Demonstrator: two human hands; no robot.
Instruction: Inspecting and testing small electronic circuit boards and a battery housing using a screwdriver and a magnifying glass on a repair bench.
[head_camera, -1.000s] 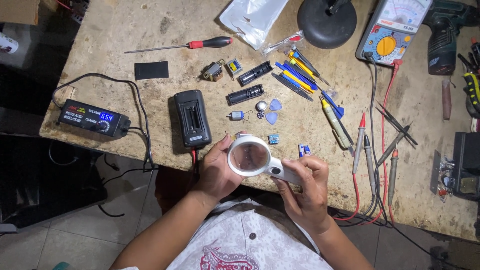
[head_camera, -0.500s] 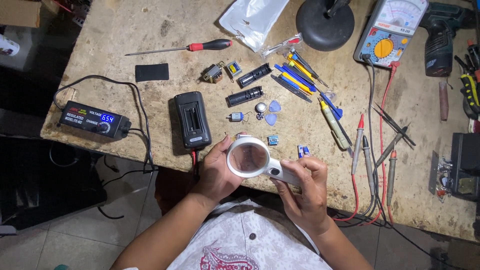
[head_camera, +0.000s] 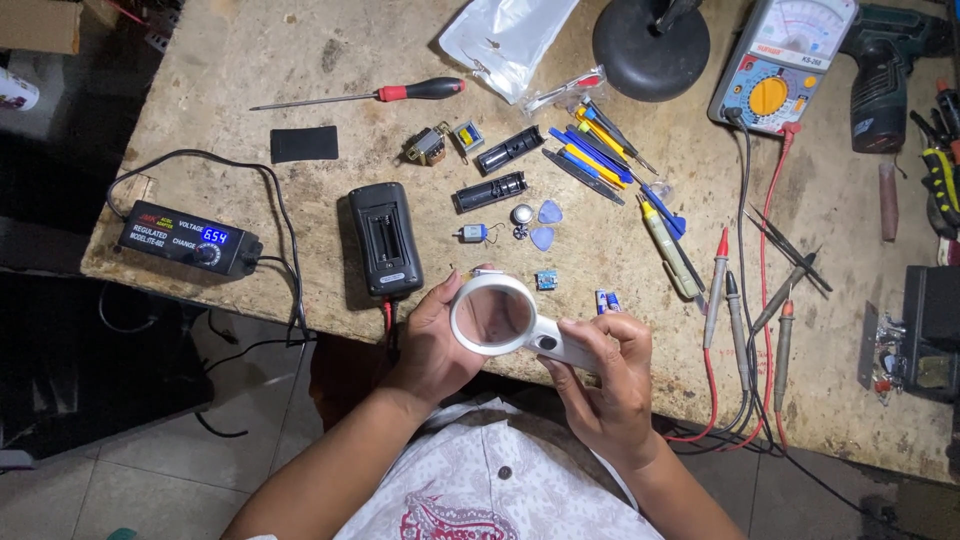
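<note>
A glossy white plastic magnifier (head_camera: 497, 317) with clear glass lens hovers over the rough, stained wooden benchtop (head_camera: 250, 90).

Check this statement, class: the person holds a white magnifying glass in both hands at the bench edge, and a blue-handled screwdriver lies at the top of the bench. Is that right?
Not quite. The head view shows the screwdriver has a red and black handle, not blue. The rest holds: the left hand and right hand hold the white magnifying glass at the bench edge.

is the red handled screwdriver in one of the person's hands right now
No, the red-handled screwdriver lies on the workbench far from both hands, which hold a white magnifying glass.
</note>
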